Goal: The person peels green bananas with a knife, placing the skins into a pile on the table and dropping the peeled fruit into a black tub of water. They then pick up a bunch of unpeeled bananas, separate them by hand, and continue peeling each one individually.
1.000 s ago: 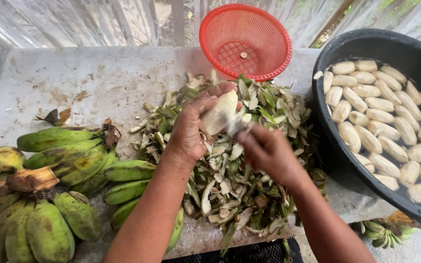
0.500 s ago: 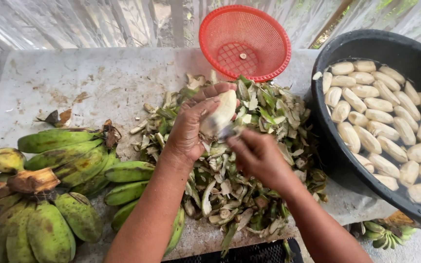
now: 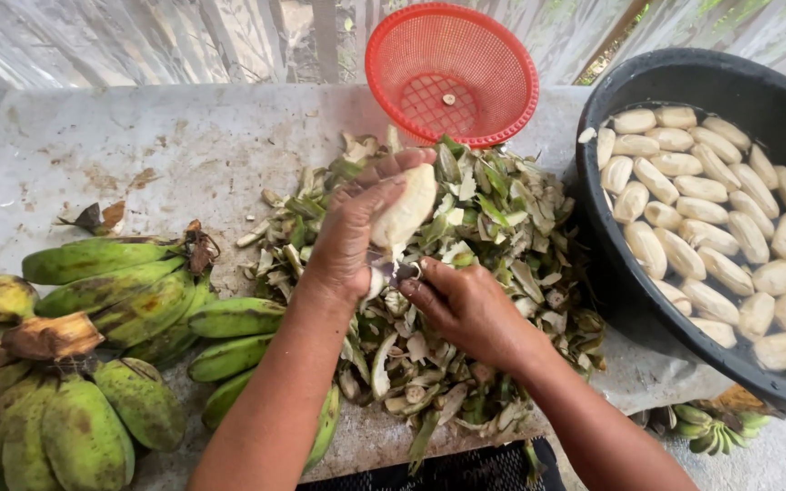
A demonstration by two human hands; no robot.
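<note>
1. Head view shows your left hand (image 3: 349, 238) closed around a peeled banana (image 3: 405, 215), held above the pile of green peels (image 3: 493, 236).
2. Your right hand (image 3: 465, 305) pinches a small blade (image 3: 399, 271) at the lower end of the banana.
3. Green bananas (image 3: 111, 300) lie on the table (image 3: 165, 145) at your left.
4. A black tub (image 3: 756, 91) with peeled bananas in water (image 3: 711, 236) stands at your right, a red basket (image 3: 452, 73) behind the peels.

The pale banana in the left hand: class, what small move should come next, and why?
Probably a last trim at its lower end. The left hand holds the banana almost bare over the peel pile, while the right hand works a small blade at its base; then it could join the peeled ones in the black tub.
</note>
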